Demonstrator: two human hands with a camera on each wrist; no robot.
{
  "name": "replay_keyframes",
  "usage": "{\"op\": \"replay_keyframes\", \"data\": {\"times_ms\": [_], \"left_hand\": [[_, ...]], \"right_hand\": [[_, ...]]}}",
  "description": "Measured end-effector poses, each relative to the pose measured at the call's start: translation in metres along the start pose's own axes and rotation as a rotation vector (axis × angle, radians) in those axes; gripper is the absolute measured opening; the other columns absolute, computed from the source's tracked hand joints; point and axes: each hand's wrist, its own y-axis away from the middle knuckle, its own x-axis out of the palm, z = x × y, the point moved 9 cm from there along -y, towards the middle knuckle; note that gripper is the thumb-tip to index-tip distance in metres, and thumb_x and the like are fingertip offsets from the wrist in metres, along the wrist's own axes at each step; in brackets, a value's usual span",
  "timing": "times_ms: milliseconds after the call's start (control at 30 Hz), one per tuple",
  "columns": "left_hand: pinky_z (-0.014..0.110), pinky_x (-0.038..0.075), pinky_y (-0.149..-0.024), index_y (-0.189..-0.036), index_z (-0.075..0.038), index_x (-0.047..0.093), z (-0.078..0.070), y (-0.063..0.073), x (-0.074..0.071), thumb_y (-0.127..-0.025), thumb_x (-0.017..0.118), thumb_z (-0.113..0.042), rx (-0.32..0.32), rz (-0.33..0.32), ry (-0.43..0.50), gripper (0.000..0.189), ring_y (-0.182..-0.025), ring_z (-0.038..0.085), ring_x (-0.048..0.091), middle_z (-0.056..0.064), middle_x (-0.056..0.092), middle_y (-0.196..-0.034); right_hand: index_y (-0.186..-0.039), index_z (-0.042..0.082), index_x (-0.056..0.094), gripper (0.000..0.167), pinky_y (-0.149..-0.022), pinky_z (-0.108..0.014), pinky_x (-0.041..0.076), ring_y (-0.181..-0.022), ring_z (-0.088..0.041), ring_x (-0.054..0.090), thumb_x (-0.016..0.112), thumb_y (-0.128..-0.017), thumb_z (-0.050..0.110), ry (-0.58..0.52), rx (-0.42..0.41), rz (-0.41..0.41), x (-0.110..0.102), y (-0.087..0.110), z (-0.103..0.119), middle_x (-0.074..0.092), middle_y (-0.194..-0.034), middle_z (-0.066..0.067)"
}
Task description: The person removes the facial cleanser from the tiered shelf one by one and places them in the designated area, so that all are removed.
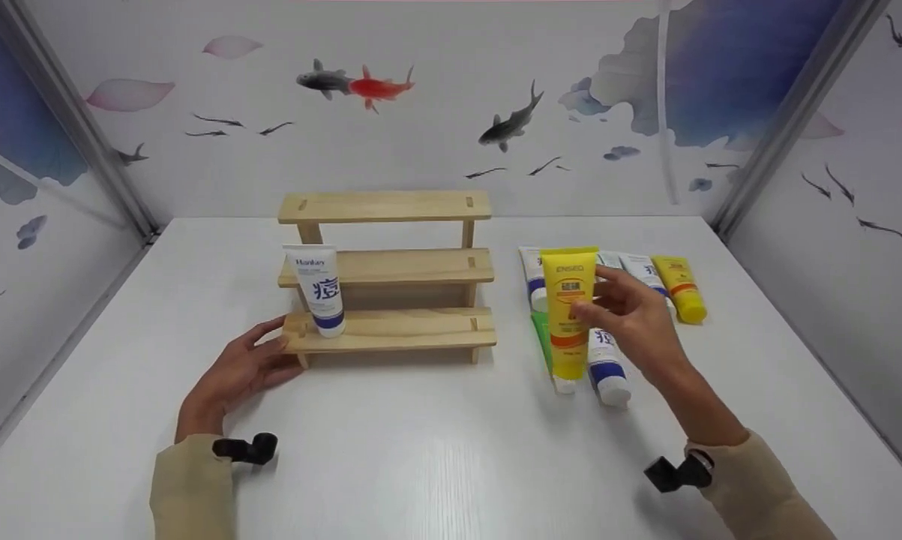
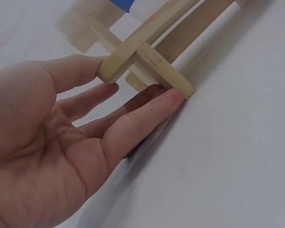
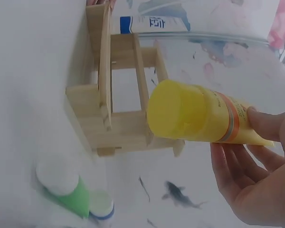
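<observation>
At the left end of the lowest step of a wooden three-step rack [image 1: 391, 330], my left hand [image 1: 242, 367] touches the plank end and front leg with extended fingertips, as the left wrist view shows. A white tube [image 1: 318, 289] with a blue band stands cap-down on that step, near its left end. My right hand [image 1: 638, 319] pinches a yellow tube [image 1: 568, 315] between thumb and fingers, right of the rack. Its yellow cap [image 3: 168, 109] points down. In the head view it hangs in front of other tubes and partly hides them.
Several tubes lie on the white table [image 1: 391, 450] at the right. Among them are a yellow tube [image 1: 679, 289], a white tube [image 1: 609, 375] with a blue band and a green tube [image 1: 543, 334]. Printed walls [image 1: 451, 150] enclose the back and sides.
</observation>
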Motion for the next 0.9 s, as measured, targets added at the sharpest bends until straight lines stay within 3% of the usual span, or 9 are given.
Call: {"op": "replay_keyframes", "data": {"times_ms": [133,367,700,900], "left_hand": [[0.032,0.053,-0.105,-0.163,-0.022,0.012,-0.002,0.0,-0.001,-0.106,0.05,-0.033,-0.004,0.0,0.0,0.069,-0.127,0.021,0.058,0.023,0.03,-0.162],[0.032,0.054,-0.104,-0.163,-0.022,0.013,-0.002,-0.002,-0.001,-0.107,0.048,-0.03,0.002,-0.001,0.011,0.066,-0.124,0.019,0.061,0.023,0.031,-0.161],[0.032,0.053,-0.105,-0.163,-0.021,0.013,-0.002,-0.002,0.001,-0.107,0.049,-0.03,0.01,0.002,0.003,0.067,-0.124,0.019,0.061,0.024,0.03,-0.161],[0.032,0.053,-0.106,-0.163,-0.022,0.013,-0.001,0.0,0.001,-0.105,0.052,-0.032,0.005,0.003,0.018,0.07,-0.125,0.02,0.06,0.023,0.028,-0.162]], "right_hand": [[-0.145,0.013,0.052,0.062,-0.087,-0.024,0.061,-0.093,-0.02,0.069,0.073,-0.091,0.037,-0.014,0.011,0.009,-0.02,-0.002,-0.014,0.068,-0.112,-0.012],[-0.15,0.007,0.045,0.064,-0.082,-0.023,0.061,-0.09,-0.014,0.068,0.068,-0.096,0.033,0.026,0.032,0.021,-0.047,-0.01,-0.041,0.069,-0.107,-0.002],[-0.159,0.014,0.026,0.084,-0.089,-0.022,0.06,-0.098,-0.01,0.069,0.065,-0.094,0.05,0.009,0.219,0.044,-0.083,-0.027,-0.101,0.048,-0.148,-0.022],[-0.161,0.012,0.021,0.086,-0.089,-0.019,0.058,-0.097,-0.009,0.067,0.062,-0.096,0.05,-0.008,0.278,0.094,-0.093,-0.029,-0.128,0.038,-0.152,-0.023]]}}
